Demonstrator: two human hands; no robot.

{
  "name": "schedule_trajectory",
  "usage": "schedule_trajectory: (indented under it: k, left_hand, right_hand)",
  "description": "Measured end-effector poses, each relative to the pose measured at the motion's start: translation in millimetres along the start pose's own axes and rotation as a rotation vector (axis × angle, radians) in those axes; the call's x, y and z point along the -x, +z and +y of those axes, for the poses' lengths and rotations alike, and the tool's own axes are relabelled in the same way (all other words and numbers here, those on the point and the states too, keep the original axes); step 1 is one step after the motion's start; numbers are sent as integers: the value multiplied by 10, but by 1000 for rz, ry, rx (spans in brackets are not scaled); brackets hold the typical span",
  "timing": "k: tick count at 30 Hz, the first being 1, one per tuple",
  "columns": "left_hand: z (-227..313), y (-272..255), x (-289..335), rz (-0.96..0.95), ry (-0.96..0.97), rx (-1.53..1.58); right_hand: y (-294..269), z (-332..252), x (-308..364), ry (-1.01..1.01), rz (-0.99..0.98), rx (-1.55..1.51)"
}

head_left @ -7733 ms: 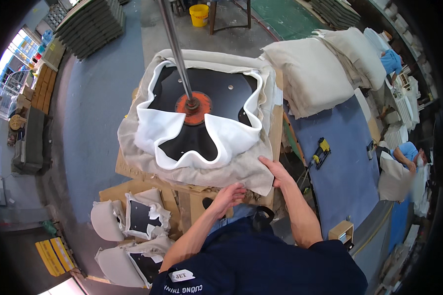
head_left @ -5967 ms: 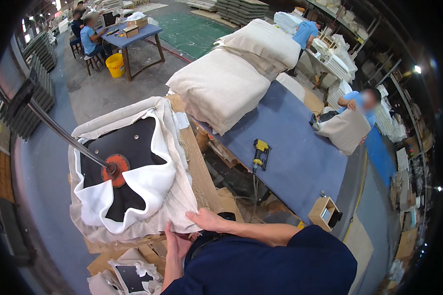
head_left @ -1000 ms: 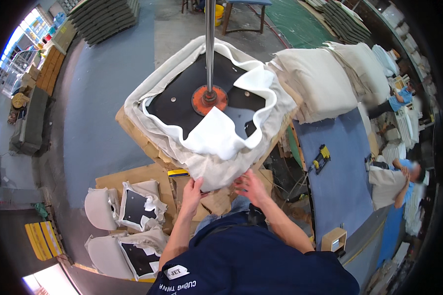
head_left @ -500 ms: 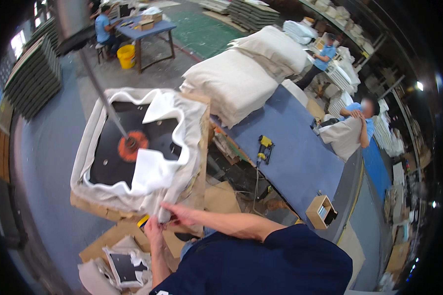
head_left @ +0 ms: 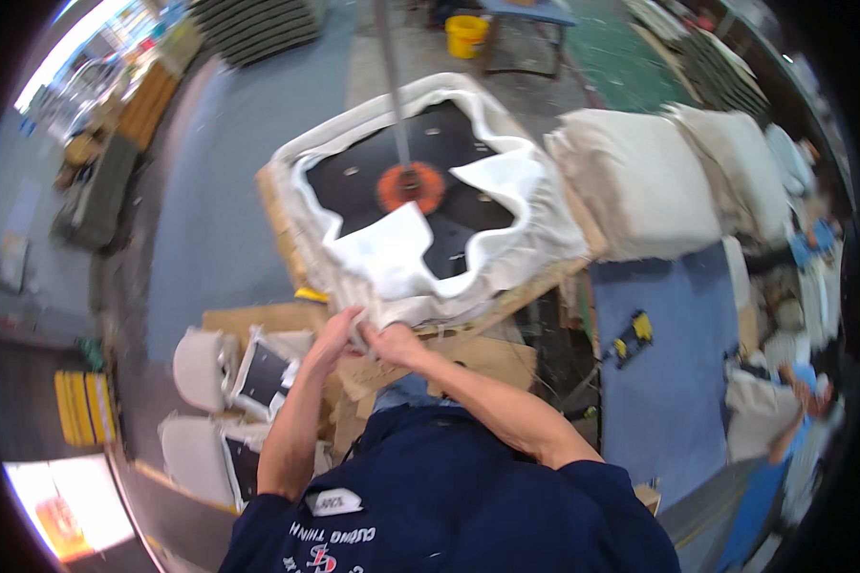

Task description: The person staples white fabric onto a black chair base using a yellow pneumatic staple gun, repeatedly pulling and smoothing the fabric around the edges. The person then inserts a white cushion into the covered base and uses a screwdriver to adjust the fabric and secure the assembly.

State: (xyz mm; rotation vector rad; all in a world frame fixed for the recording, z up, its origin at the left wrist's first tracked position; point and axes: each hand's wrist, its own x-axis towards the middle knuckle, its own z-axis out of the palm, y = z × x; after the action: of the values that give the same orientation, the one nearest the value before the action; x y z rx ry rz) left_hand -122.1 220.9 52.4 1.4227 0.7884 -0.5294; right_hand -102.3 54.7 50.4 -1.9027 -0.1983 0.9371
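Head camera view, looking down over a workshop with a grey floor [head_left: 210, 210]. Largest in sight is an upside-down upholstered seat [head_left: 420, 205], its black underside showing, with an orange disc [head_left: 409, 186] at the middle and a metal pole [head_left: 390, 86] rising from it. Loose white fabric [head_left: 392, 258] is folded inward over the seat's edges. The seat rests on a worktop [head_left: 526, 291] layered with brown cardboard. To the right lie two stacked cream cushions [head_left: 640, 186], then a blue-covered table [head_left: 669, 382] carrying a yellow and black tool [head_left: 631, 334]. Lower left, several smaller white seat shells [head_left: 229, 372] sit on the floor. A yellow bucket [head_left: 465, 35] stands at the far end; what it holds cannot be seen. Both hands meet at the seat's near edge: the left hand [head_left: 339, 329] and right hand [head_left: 389, 342] are closed, pinching the white fabric between fingers and thumbs.
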Motion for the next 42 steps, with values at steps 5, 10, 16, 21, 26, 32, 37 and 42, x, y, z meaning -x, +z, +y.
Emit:
schedule_trajectory:
  k: [5,10,16,21,26,32,37,42]
  left_hand:
    - [205,48,-177,32,134,-253]
    - [163,55,-189,84,524,-531]
    - [-136,-200,-196,74,514,-526]
    - [-85,-259,-4,-28,419,-252]
    - [-11,-289,165,-213,101,-130]
    - [-38,-361,206,-125,125,-214]
    - [77,-494,329,-165,292,-247]
    - [162,-554,378,-184,369,-386]
  right_hand:
    - [1,21,-25,-216,71,62]
    - [56,153,-56,-411,212,-245]
    - [216,95,327,-290,195,-320]
    - [285,-94,452,-242,216,-387]
    - [118,-318,372,-128,158,-264]
    - [137,-311,311,-99,42,-273]
    - [359,-81,70,243,123,-1044]
    - [284,-170,-98,355,266,-1169]
